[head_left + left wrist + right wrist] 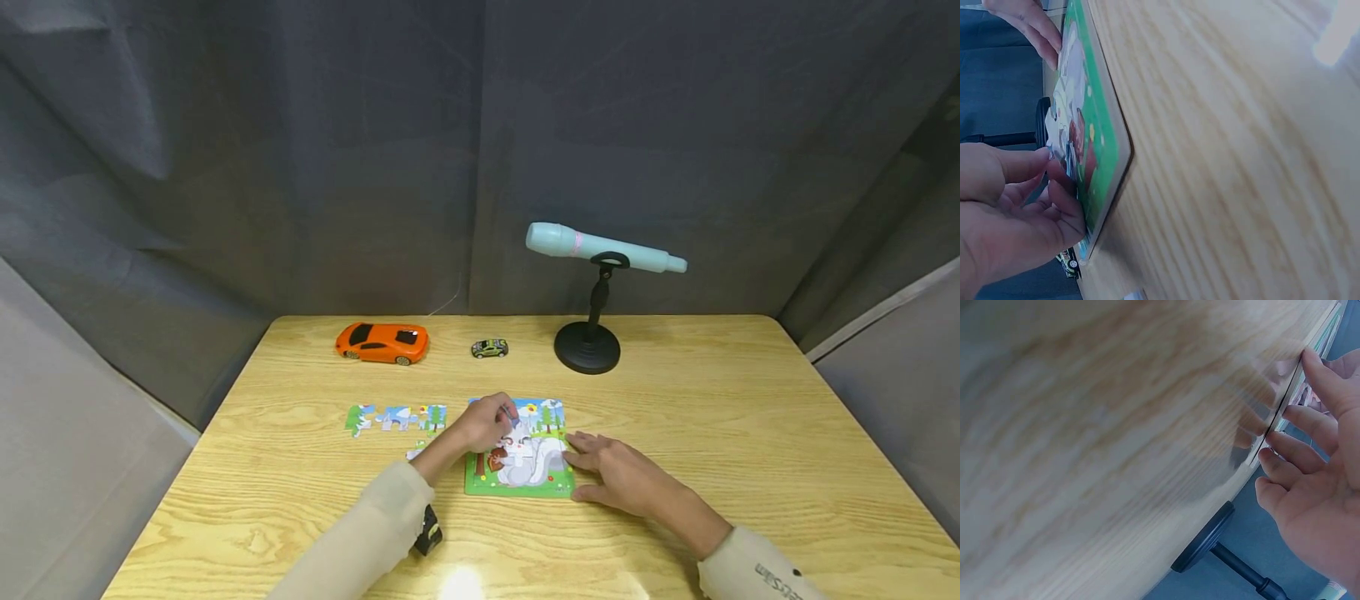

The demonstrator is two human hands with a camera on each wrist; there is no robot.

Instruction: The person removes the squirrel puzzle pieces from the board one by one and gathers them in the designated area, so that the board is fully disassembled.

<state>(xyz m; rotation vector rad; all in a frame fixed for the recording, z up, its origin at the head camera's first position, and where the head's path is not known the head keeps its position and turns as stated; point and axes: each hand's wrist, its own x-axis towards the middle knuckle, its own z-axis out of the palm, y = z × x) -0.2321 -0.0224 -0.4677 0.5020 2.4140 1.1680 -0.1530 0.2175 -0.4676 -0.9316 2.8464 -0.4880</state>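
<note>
A jigsaw puzzle board point(525, 490) with a green border and a white squirrel picture lies on the table. My left hand point(486, 422) is over its upper left part, thumb and index finger pinching a small puzzle piece point(1052, 134) close above the picture. Part of the board is hidden under that hand. Along the board's right edge, my right hand point(618, 475) rests with fingers spread, fingertips touching the rim. The right wrist view shows the right fingers point(1300, 450) against the board's side.
Loose puzzle pieces point(397, 418) lie left of the board, some partly behind the left forearm. Behind are an orange toy car point(384, 343), a small toy car point(490, 348) and a light blue microphone point(630, 252) on a black stand point(587, 348). A black object point(429, 533) sits by the left sleeve.
</note>
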